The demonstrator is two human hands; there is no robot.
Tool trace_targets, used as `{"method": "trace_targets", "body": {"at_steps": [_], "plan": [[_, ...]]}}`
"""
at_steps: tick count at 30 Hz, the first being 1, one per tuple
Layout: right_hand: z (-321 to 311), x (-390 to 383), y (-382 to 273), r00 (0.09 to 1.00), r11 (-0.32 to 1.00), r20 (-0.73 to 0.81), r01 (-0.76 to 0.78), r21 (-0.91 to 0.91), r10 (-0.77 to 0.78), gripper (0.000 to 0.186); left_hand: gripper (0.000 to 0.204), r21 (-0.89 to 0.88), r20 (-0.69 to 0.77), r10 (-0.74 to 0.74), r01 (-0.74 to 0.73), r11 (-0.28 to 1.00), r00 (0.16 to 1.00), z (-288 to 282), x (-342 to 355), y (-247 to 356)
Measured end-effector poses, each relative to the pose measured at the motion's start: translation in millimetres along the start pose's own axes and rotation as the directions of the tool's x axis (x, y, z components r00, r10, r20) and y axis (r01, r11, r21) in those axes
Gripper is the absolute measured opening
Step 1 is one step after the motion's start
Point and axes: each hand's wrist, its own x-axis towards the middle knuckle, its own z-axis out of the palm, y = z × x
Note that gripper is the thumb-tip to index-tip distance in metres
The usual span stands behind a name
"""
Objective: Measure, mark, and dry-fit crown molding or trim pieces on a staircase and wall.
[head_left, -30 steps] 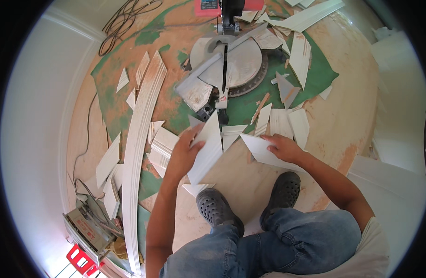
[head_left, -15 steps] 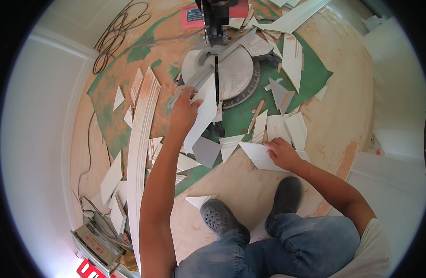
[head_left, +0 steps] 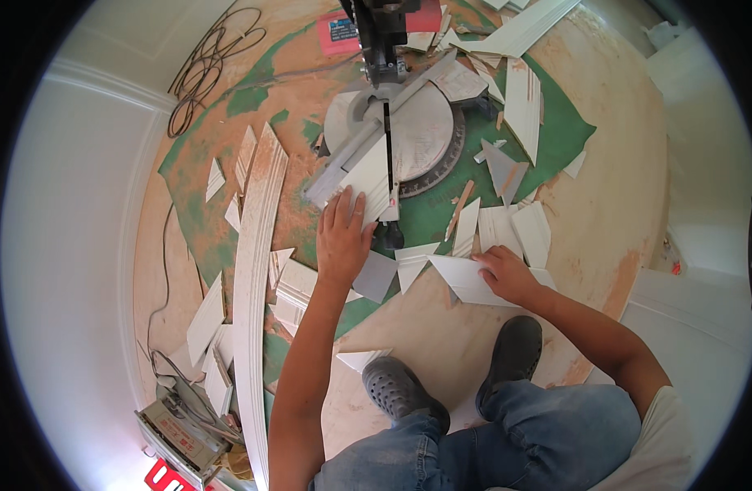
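white-faced board piece lies on the round grey turntable of a miter saw, alongside the diagonal metal fence; its right side sits next to the dark slot.

left hand: palm down, fingers straight and a little parted, thumb held apart, tips resting on the near end of that piece; laid on top, not wrapped around it.

right hand: fingers bent, narrow grip on the upper edge of a second white board, which is near the feet and pointed at its left end. thumb mostly hidden; whether this board lies flat or tilted, cannot tell.

surroundings: black knob at the front of the saw, just right of the left hand. grey offcut between the two hands. green sheet beneath the saw, dusted with reddish-brown powder on its left. long white moulding left of the left hand, grooved lengthwise. grey triangular piece beyond the right hand. coiled dark cable at upper left. two dark grey clogs on the tan floor.
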Motion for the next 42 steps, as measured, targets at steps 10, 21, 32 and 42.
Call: {"method": "trace_targets", "body": {"at_steps": [10,21,32,42], "plan": [[1,0,-3,0.996,0.995,-0.068,0.053,-0.088,-0.059,0.034,0.063,0.070,-0.043,0.023,-0.020,0.997,0.999,16,19,-14],[-18,21,-6,0.991,0.999,-0.123,0.044,-0.010,-0.045,0.036,0.061,0.071,-0.087,-0.070,0.077,0.995,0.994,18,14,-8],[-15,-2,-21,0.984,0.899,0.132,0.160,-0.407,-0.116,0.072,0.071,0.024,-0.055,-0.067,0.068,0.997,0.996,-28,3,-13],[-65,-11,-32,0.893,0.990,0.448,0.018,-0.137,0.046,0.033,0.083,-0.367,0.369,-0.457,0.579,0.728,0.809,-140,-208,-1]]}}
